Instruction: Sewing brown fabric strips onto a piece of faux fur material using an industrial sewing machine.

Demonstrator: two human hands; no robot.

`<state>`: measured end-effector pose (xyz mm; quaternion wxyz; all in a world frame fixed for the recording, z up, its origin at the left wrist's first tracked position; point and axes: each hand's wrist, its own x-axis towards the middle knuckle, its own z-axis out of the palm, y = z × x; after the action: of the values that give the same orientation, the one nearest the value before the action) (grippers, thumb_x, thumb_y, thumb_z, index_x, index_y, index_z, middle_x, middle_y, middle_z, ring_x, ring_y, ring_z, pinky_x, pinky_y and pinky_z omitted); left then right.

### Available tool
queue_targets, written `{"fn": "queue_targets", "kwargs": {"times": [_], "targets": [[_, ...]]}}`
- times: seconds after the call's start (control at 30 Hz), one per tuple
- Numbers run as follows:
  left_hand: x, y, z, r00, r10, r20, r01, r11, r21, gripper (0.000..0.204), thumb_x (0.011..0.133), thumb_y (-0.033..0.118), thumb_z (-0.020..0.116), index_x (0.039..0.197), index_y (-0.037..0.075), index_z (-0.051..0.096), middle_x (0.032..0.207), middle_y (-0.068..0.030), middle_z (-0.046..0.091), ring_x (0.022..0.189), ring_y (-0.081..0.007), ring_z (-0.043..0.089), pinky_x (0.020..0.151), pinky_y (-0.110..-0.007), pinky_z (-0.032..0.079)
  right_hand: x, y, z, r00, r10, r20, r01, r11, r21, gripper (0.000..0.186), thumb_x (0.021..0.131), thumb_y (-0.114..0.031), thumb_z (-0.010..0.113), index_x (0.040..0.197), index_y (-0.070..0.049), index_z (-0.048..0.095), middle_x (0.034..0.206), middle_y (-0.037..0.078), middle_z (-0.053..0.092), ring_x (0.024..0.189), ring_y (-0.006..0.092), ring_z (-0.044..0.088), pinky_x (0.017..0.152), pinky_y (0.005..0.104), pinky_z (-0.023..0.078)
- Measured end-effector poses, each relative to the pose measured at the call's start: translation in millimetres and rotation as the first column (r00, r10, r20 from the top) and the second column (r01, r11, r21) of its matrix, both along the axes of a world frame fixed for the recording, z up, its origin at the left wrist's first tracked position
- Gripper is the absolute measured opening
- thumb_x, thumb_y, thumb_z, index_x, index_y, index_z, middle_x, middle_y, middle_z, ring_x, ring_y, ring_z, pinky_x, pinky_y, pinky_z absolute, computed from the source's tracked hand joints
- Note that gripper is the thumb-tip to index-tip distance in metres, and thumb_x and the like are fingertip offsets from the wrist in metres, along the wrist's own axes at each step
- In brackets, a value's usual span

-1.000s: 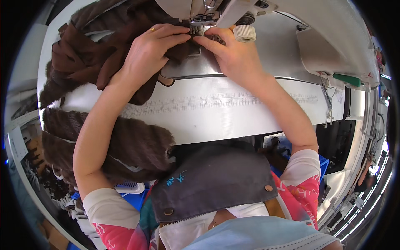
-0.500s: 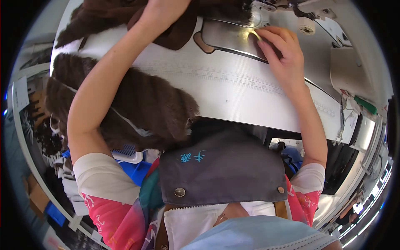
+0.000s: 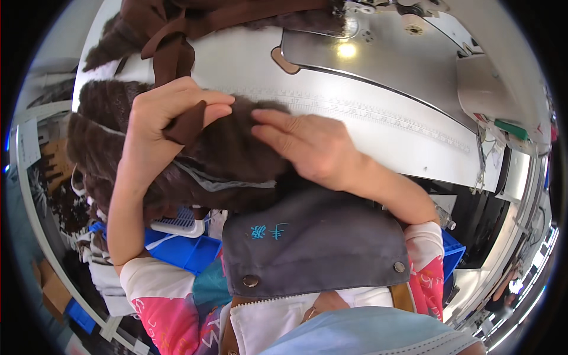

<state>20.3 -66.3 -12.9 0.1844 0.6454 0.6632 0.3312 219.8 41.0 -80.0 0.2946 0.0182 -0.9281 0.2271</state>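
A dark brown fur piece (image 3: pixel 236 145) with a pale strip along one seam hangs over the table's near edge toward my lap. My left hand (image 3: pixel 160 115) is closed on a brown ribbon (image 3: pixel 173 62), whose end pokes out below the fingers, above the fur. My right hand (image 3: pixel 313 145) lies at the right part of this fur piece, fingers pressed together on its upper edge; the thumb is hidden. The ribbon runs back to a second brown fur piece (image 3: pixel 127 38) at the far left, which reaches toward the sewing machine's metal plate (image 3: pixel 378 56).
A printed ruler scale (image 3: pixel 378 115) crosses the white table (image 3: pixel 236 65). The machine's lamp spot shines on its plate, and a cream-coloured spool (image 3: pixel 414 23) sits above. Below on the left are a blue crate (image 3: pixel 192 251) and a white plastic basket (image 3: pixel 177 223).
Both hands have come nearer to me, the right from the machine plate to the near fur piece. My left hand has drawn the ribbon over that fur.
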Motion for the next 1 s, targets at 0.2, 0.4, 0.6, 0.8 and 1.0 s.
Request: {"fn": "queue_targets", "kwargs": {"times": [0.2, 0.4, 0.6, 0.8, 1.0], "targets": [[10, 50, -33, 0.993, -0.014, -0.118, 0.037, 0.98, 0.196, 0.024, 0.068, -0.001, 0.067, 0.091, 0.005, 0.066, 0.076, -0.0075, 0.058, 0.067, -0.0226, 0.058, 0.059, -0.03, 0.045, 10, 67, -1, 0.989, -0.087, -0.122, 0.11, 0.975, 0.195, 0.024, 0.068, -0.003, 0.059, 0.092, -0.003, 0.063, 0.111, 0.007, 0.061, 0.084, 0.0215, 0.063, 0.069, 0.0294, 0.053], [1, 105, -73, 0.911, -0.011, -0.413, 0.13, 0.956, 0.261, 0.045, 0.06, -0.005, 0.062, 0.103, 0.01, 0.064, 0.108, -0.0023, 0.06, 0.09, -0.0257, 0.06, 0.075, -0.033, 0.05, 32, 101, -13, 0.965, -0.263, 0.022, 0.248, 0.931, 0.267, 0.029, 0.065, 0.003, 0.06, 0.093, -0.004, 0.063, 0.113, 0.004, 0.061, 0.084, 0.022, 0.063, 0.069, 0.0299, 0.052], [-33, 128, -83, 0.866, -0.137, -0.48, 0.284, 0.927, 0.247, 0.052, 0.062, -0.007, 0.058, 0.109, 0.015, 0.063, 0.116, -0.0021, 0.059, 0.1, -0.0244, 0.059, 0.081, -0.033, 0.049, 17, 95, -21, 0.948, -0.317, 0.018, 0.298, 0.908, 0.296, 0.032, 0.068, -0.001, 0.06, 0.099, -0.004, 0.063, 0.115, 0.006, 0.06, 0.091, 0.0221, 0.06, 0.077, 0.0315, 0.05], [-43, 137, -64, 0.804, -0.017, -0.594, 0.261, 0.908, 0.328, 0.051, 0.061, -0.006, 0.06, 0.108, 0.013, 0.063, 0.102, -0.002, 0.059, 0.087, -0.0253, 0.059, 0.072, -0.033, 0.049, 3, 100, -19, 0.937, -0.346, 0.044, 0.316, 0.896, 0.31, 0.035, 0.071, -0.002, 0.058, 0.106, -0.004, 0.061, 0.115, 0.005, 0.059, 0.099, 0.0238, 0.054, 0.087, 0.033, 0.042], [12, 116, -11, 0.91, -0.091, 0.405, 0.157, 0.979, -0.133, 0.028, 0.074, 0.003, 0.067, 0.102, 0.004, 0.066, 0.073, 0.0022, 0.057, 0.066, -0.0083, 0.053, 0.057, -0.023, 0.041, 17, 103, -3, 0.943, -0.329, 0.052, 0.305, 0.79, -0.532, 0.026, 0.079, -0.003, 0.059, 0.105, -0.005, 0.063, 0.098, 0.002, 0.064, 0.083, 0.0131, 0.056, 0.073, 0.0247, 0.043]]}}
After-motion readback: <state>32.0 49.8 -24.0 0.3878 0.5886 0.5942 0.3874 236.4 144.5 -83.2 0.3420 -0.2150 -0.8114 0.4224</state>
